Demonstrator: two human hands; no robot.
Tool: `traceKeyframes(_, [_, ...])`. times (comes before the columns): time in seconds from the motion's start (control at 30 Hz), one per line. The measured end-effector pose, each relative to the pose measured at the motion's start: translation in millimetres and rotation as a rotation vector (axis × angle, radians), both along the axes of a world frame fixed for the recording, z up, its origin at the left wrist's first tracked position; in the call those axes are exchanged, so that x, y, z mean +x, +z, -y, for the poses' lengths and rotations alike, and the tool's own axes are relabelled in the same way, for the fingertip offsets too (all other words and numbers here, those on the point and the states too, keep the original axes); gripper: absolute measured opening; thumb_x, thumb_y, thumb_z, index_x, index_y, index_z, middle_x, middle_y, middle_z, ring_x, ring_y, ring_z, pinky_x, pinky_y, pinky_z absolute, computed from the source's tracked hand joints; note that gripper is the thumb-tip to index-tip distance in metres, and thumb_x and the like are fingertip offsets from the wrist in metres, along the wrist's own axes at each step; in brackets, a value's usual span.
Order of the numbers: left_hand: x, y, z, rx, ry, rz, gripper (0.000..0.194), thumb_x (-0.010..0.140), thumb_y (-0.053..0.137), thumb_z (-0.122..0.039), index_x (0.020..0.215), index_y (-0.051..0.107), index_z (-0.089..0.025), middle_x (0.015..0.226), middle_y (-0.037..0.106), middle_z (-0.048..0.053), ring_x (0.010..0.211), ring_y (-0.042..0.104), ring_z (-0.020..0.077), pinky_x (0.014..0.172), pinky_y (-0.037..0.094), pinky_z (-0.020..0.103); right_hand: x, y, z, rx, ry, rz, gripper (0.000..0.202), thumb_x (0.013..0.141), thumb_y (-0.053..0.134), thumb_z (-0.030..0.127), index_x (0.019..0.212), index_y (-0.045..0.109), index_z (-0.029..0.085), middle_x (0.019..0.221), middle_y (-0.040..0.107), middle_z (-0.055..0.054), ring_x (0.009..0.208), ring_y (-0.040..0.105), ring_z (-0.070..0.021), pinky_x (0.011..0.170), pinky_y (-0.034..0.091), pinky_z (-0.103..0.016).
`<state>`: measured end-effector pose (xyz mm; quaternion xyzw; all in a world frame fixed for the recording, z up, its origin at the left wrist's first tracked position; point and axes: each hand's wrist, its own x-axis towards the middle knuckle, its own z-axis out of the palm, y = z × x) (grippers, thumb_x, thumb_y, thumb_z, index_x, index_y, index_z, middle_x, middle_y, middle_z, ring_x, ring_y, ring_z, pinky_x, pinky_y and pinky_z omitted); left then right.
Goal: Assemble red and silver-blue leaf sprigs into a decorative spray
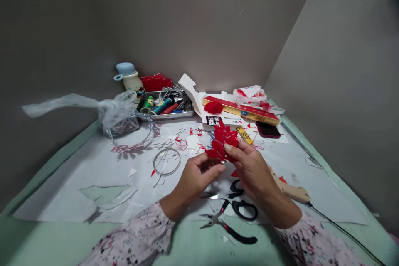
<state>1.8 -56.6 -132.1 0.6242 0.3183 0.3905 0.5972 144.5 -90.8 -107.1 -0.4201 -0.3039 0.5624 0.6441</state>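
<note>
A red fabric flower (222, 139) with pointed petals is held up between both hands over the middle of the table. My right hand (251, 166) pinches it from the right, thumb on the front petals. From below left, my left hand (199, 176) has its thumb and fingers closed at the flower's lower edge, by a small shiny bead. Under the hands lie black-handled scissors (245, 210) and pliers (222, 220) with black and red handles. A tan-handled tool (294, 191) with a black cord rests beside my right wrist.
A wire ring (166, 162) and scattered scraps lie left of centre. Behind stand a metal tray (168, 115) of thread spools and wire, a bottle (129, 77), a plastic bag (116, 112), a white box (199, 106), a red-gold box (243, 110) and a phone (268, 129).
</note>
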Motion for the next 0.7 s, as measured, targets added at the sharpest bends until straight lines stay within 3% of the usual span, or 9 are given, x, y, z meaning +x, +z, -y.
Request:
traceKeyframes(0.5, [2.7,3.7,2.1,-0.004,0.036,-0.011,0.026,0.076,0.070,-0.034,0.089,0.072,-0.012,0.064,0.063,0.000,0.055,0.048,0.0116,0.054,0.038,0.025,-1.7,-1.9,1.3,0.016,0.003,0.033,0.022,0.078,0.075,0.031,0.097,0.072,0.022,0.091,0.072,-0.003,0.081,0.062,-0.0180,0.080,0.047,-0.034])
traceKeyframes(0.7, [-1.1,-3.0,0.1,0.015,-0.038,0.046,0.031,0.079,0.069,-0.040,0.094,0.070,-0.013,0.070,0.063,0.001,0.059,0.050,0.0121,0.057,0.041,0.025,-2.0,4.2,2.4,0.009,0.007,-0.014,0.020,0.078,0.075,0.028,0.096,0.072,0.021,0.092,0.073,-0.003,0.080,0.063,-0.0172,0.081,0.048,-0.033])
